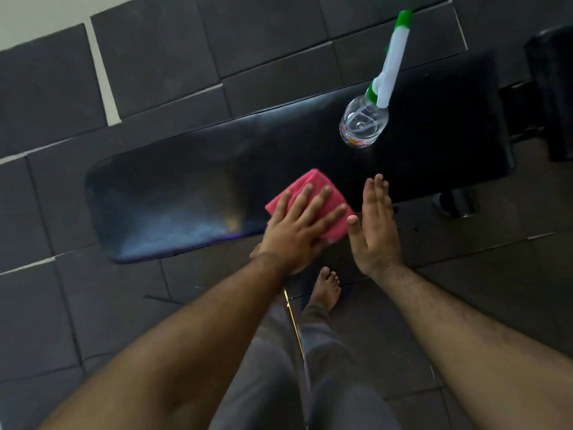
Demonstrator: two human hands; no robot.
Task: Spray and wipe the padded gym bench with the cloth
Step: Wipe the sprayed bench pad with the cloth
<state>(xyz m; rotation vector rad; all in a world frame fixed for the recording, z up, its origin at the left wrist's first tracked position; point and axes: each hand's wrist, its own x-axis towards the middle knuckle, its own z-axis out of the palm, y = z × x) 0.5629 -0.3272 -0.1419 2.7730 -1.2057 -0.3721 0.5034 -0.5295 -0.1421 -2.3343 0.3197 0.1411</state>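
Observation:
The black padded gym bench point(173, 193) runs from lower left to upper right across the floor. A folded pink cloth point(313, 181) lies on its near edge, and my left hand point(297, 231) presses flat on it with fingers spread. My right hand point(376, 225) hovers just to the right of the cloth, held edge-on with straight fingers and holding nothing. A clear spray bottle point(364, 124) with a white and green trigger head stands upright on the right part of the bench, beyond my right hand.
Dark floor mats point(155, 57) cover the ground behind the bench, with pale floor at top left. A bench leg point(459, 203) shows under the right end. My bare foot point(325, 287) stands close to the bench's near side. A dark object point(555, 94) sits at far right.

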